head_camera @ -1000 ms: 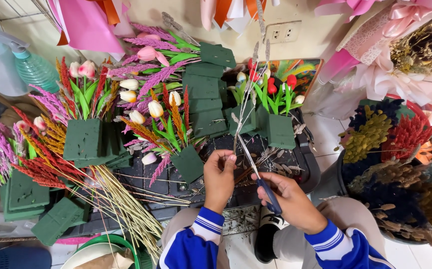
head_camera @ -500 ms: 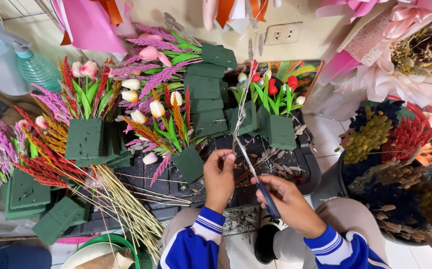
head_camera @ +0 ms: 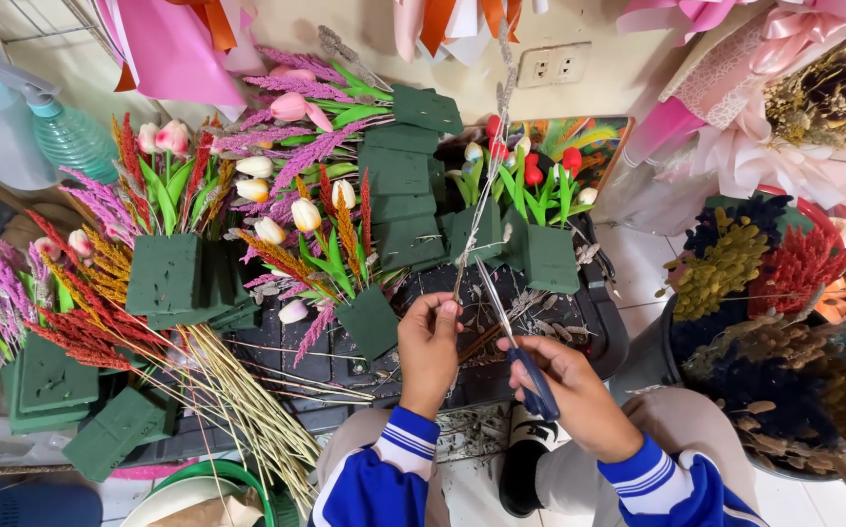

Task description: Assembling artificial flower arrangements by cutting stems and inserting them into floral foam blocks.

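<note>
My left hand [head_camera: 430,349] pinches the lower end of a long thin dried stem [head_camera: 486,185] that rises upright toward the wall. My right hand [head_camera: 567,390] grips blue-handled scissors [head_camera: 518,344], whose blades point up and left and meet the stem just above my left fingers. Both hands hover over a black tray [head_camera: 598,332] strewn with stem cuttings. Just left of my left hand stands a green foam block [head_camera: 368,320] stuck with artificial tulips and coloured dried spikes.
More foam blocks with flowers [head_camera: 164,273] and a stack of bare foam blocks [head_camera: 398,185] fill the tray's back. Loose straw stems [head_camera: 247,410] lie at the left. A tub of dried coloured flowers [head_camera: 784,322] stands at the right, spray bottles [head_camera: 13,117] at far left.
My hands and the stem have stayed almost in place. The scissors' blades have shifted slightly along the stem near my left fingers.
</note>
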